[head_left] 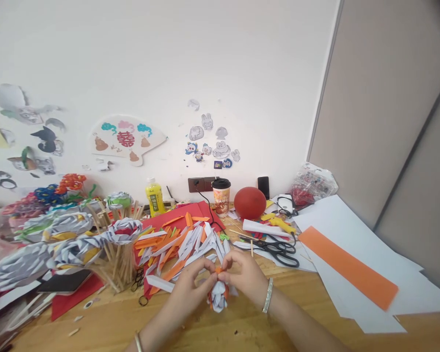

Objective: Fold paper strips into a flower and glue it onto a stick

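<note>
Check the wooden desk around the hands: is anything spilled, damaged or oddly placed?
Nothing looks spilled or broken. Both hands, left hand and right hand, pinch a white-and-orange folded paper flower. Small paper scraps litter the wooden desk, and black-handled scissors lie open on white sheets.

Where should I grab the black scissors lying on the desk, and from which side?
Take the scissors by the black loop handles, which point right toward the white sheets. Come from above and from the right: the blades point left, under the white paper roll, and both hands are busy with the paper flower.
</note>
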{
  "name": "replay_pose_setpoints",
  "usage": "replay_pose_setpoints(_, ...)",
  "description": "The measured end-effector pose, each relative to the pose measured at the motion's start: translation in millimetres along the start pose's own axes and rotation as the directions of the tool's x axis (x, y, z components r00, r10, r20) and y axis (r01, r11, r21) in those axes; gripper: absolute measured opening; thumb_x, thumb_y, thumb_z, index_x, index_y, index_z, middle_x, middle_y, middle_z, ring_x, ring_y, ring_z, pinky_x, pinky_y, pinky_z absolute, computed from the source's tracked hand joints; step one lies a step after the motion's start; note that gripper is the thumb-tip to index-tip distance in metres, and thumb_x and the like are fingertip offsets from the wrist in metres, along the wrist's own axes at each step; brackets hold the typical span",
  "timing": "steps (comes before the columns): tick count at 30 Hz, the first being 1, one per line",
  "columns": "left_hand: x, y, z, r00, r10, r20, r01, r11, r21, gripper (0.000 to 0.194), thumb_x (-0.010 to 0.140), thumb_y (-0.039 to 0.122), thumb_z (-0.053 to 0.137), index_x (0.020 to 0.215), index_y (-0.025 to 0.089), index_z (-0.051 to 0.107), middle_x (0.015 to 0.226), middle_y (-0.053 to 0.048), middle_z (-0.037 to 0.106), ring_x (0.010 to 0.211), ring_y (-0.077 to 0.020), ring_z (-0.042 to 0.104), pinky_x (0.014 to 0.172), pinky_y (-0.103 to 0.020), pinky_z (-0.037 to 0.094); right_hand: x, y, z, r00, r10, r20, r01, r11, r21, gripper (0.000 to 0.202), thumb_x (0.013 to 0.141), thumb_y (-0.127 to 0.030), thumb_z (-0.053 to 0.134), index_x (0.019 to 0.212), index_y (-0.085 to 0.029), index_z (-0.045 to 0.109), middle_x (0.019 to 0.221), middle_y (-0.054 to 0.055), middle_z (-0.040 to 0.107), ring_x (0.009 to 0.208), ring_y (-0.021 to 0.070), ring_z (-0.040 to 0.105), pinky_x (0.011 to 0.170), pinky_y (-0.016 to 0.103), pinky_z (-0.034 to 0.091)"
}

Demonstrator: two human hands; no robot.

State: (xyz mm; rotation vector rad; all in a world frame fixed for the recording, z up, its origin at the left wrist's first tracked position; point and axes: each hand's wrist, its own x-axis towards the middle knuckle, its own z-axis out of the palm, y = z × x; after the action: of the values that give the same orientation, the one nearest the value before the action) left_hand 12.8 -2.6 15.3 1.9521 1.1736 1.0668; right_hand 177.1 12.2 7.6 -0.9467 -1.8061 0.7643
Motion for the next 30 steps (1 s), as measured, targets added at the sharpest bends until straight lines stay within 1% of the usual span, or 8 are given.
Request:
replay_pose_setpoints(2,2,-5,1.4,0.994,-0.073,0.081,0.085,0.984,-0.159,0.019,0.074,0.035,0.055,0.073,0.016,0.054,0.068,0.0,0.057,0.064,-0.0133,0.053,0.06,-0.023,0.042,1,3,0,0.989,0.114,0.093,-0.126,0.982,0.139,0.011,0.064,-0.018,0.065,0.065,-0.017,0.054,0.066,-0.003,0.054,0.066,0.013,0.052,0.063,0.025,0.041)
replay_pose_setpoints(4,4,-12,4.5,0.978,-0.112,0.177,0.159,0.948,-0.277,0.022,0.073,0.036,0.057,0.075,0.015,0.052,0.062,0.003,0.053,0.056,-0.0099,0.048,0.053,-0.02,0.038,1,9,2,0.965,0.188,0.182,-0.229,0.943,0.242,0.014,0.063,-0.02,0.065,0.064,-0.016,0.052,0.062,-0.004,0.053,0.06,0.0116,0.052,0.058,0.024,0.041)
replay_pose_setpoints(7,6,-24,9.7,0.96,-0.145,0.24,0.213,0.933,-0.289,0.022,0.072,0.034,0.058,0.073,0.014,0.051,0.057,0.005,0.047,0.05,-0.0073,0.042,0.048,-0.018,0.032,0,23,7,0.938,0.248,0.243,-0.314,0.903,0.294,0.017,0.061,-0.023,0.066,0.065,-0.016,0.051,0.057,-0.005,0.051,0.053,0.0096,0.051,0.051,0.021,0.039)
replay_pose_setpoints(11,5,-29,13.1,0.97,-0.162,0.179,0.189,0.972,-0.142,0.019,0.072,0.031,0.057,0.067,0.015,0.05,0.056,0.005,0.047,0.051,-0.0091,0.043,0.049,-0.019,0.033,0,35,12,0.941,0.256,0.22,-0.307,0.919,0.246,0.018,0.06,-0.025,0.067,0.064,-0.015,0.053,0.055,-0.005,0.052,0.052,0.0089,0.05,0.05,0.02,0.038)
replay_pose_setpoints(16,5,-25,12.6,0.988,-0.118,0.104,0.12,0.993,-0.009,0.014,0.071,0.027,0.056,0.065,0.015,0.051,0.063,0.002,0.053,0.06,-0.0125,0.049,0.056,-0.022,0.037,1,32,10,0.933,0.274,0.235,-0.326,0.917,0.228,0.016,0.059,-0.022,0.067,0.064,-0.015,0.054,0.056,-0.005,0.054,0.053,0.009,0.052,0.053,0.021,0.04)
replay_pose_setpoints(22,6,-31,11.7,0.966,-0.154,0.209,0.177,0.979,-0.097,0.011,0.066,0.021,0.059,0.073,0.015,0.053,0.063,0.001,0.056,0.059,-0.0126,0.051,0.055,-0.022,0.038,0,30,9,0.944,0.258,0.206,-0.288,0.948,0.135,0.011,0.06,-0.016,0.065,0.065,-0.016,0.055,0.062,-0.003,0.056,0.06,0.011,0.053,0.059,0.023,0.042)
replay_pose_setpoints(27,4,-33,12.4,0.979,-0.129,0.159,0.133,0.991,-0.014,0.005,0.066,0.018,0.057,0.07,0.015,0.056,0.065,0.0,0.058,0.063,-0.0142,0.053,0.058,-0.024,0.039,-1,26,6,0.938,0.257,0.233,-0.291,0.949,0.125,0.011,0.061,-0.017,0.065,0.067,-0.016,0.056,0.064,-0.002,0.058,0.062,0.012,0.055,0.06,0.024,0.043)
replay_pose_setpoints(30,4,-32,11.9,0.971,-0.149,0.187,0.166,0.983,-0.083,0.01,0.064,0.017,0.057,0.074,0.015,0.057,0.068,0.0,0.059,0.064,-0.0139,0.054,0.059,-0.024,0.041,-2,21,5,0.949,0.248,0.193,-0.27,0.958,0.096,0.009,0.061,-0.018,0.065,0.064,-0.016,0.057,0.065,-0.002,0.059,0.065,0.0128,0.055,0.061,0.023,0.043)
